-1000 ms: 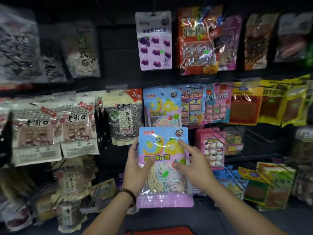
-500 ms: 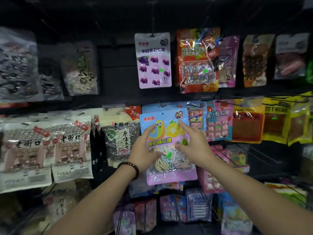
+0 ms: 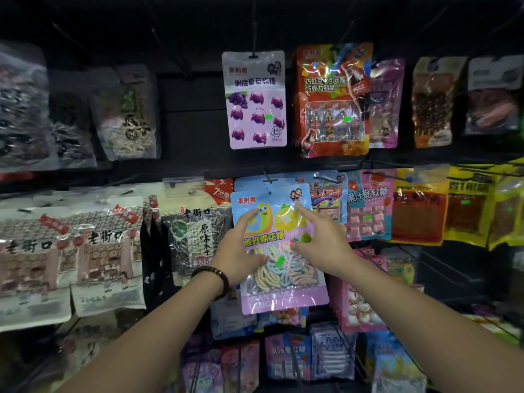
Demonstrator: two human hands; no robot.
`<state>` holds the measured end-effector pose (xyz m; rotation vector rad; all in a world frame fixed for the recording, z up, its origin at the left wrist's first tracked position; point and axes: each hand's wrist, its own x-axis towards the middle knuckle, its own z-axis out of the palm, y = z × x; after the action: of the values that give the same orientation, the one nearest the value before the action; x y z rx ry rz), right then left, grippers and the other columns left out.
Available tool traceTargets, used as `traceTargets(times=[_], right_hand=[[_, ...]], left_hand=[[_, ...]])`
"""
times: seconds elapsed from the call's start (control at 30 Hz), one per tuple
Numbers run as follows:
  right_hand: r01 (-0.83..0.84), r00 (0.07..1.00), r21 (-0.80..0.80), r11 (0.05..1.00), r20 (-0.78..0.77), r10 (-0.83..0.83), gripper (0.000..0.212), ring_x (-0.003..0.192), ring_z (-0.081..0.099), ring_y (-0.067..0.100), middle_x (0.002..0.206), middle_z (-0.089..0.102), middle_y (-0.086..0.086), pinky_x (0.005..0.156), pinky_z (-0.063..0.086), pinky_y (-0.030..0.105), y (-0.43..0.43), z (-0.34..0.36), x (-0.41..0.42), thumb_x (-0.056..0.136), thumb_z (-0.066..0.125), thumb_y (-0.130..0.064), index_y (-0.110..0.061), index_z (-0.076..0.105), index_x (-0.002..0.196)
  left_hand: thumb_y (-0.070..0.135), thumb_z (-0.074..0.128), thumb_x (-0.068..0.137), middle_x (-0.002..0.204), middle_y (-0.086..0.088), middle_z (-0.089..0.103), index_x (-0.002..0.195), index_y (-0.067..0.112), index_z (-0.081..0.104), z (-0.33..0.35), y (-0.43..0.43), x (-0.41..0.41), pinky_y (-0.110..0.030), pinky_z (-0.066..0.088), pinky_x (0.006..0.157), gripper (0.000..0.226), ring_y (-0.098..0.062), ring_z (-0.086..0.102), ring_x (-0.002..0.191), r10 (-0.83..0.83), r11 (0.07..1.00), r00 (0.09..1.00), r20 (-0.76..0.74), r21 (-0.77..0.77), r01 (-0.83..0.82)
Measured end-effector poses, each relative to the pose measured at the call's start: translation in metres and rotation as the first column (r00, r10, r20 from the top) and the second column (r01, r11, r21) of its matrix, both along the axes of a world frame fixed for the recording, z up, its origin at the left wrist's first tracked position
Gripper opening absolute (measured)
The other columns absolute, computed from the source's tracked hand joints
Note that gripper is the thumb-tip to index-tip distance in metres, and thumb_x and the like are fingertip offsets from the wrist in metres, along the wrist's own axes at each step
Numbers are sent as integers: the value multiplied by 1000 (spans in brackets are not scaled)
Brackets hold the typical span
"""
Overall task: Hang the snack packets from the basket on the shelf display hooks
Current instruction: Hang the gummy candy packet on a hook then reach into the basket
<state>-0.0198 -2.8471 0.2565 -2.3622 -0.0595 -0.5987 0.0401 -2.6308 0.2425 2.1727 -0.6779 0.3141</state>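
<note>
Purple grape-candy packet (image 3: 256,100) beside red chocolate packet (image 3: 331,100), sunflower-seed packet (image 3: 195,236) lower left.

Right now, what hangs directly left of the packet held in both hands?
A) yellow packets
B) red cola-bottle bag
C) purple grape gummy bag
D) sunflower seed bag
D: the sunflower seed bag, clear with dark striped seeds, hangs just left of the marshmallow packet that the left hand and right hand hold.
</note>
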Motion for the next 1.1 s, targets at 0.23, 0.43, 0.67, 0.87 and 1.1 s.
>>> traceTargets(times=[0.23, 0.43, 0.67, 0.87, 1.1], right_hand=[[-3, 1000, 37, 999, 23, 2, 98, 151, 36, 29, 158, 44, 10, 102, 37, 34, -4, -5, 9, 89, 85, -16, -37, 30, 166], [13, 999, 23, 1000, -35, -12, 98, 149, 38, 33, 163, 38, 10, 110, 42, 42, -4, -2, 19, 91, 83, -17, -37, 26, 167], [41, 984, -16, 999, -173, -43, 99, 152, 36, 42, 174, 8, 15, 104, 43, 38, 12, 3, 34, 97, 73, -16, -34, 9, 170], [83, 973, -89, 993, -209, -100, 105, 159, 24, 44, 176, -9, 14, 117, 46, 51, 18, -18, 33, 97, 71, -22, -39, -4, 169], [153, 986, -51, 987, -53, -155, 83, 161, 16, 33, 175, 1, 14, 126, 34, 45, 44, -106, -18, 100, 66, -29, -27, 19, 169]], left_hand=[[11, 88, 82, 158, 2, 44, 159, 49, 24, 0, 2, 7, -44, 62, 86, 106, -27, 68, 111, -14, 1000, 1000, -13, 21, 14], [8, 85, 84, 158, -1, 43, 160, 49, 21, -1, -2, 21, -36, 62, 68, 107, -25, 72, 93, -3, 999, 999, -54, 41, 5], [21, 83, 88, 134, -14, 31, 159, 61, 5, -7, -16, 39, -12, 45, 58, 113, -22, 62, 70, 67, 998, 990, -127, 25, -64], [25, 81, 90, 167, -18, 3, 157, 65, -6, -25, -23, 31, -37, 50, 105, 116, -40, 39, 145, 73, 996, 978, -196, 70, -61], [22, 77, 90, 159, -8, 28, 160, 41, 31, -93, -10, -25, -47, 35, 124, 86, -27, 30, 153, 51, 991, 995, -91, -115, -61]])
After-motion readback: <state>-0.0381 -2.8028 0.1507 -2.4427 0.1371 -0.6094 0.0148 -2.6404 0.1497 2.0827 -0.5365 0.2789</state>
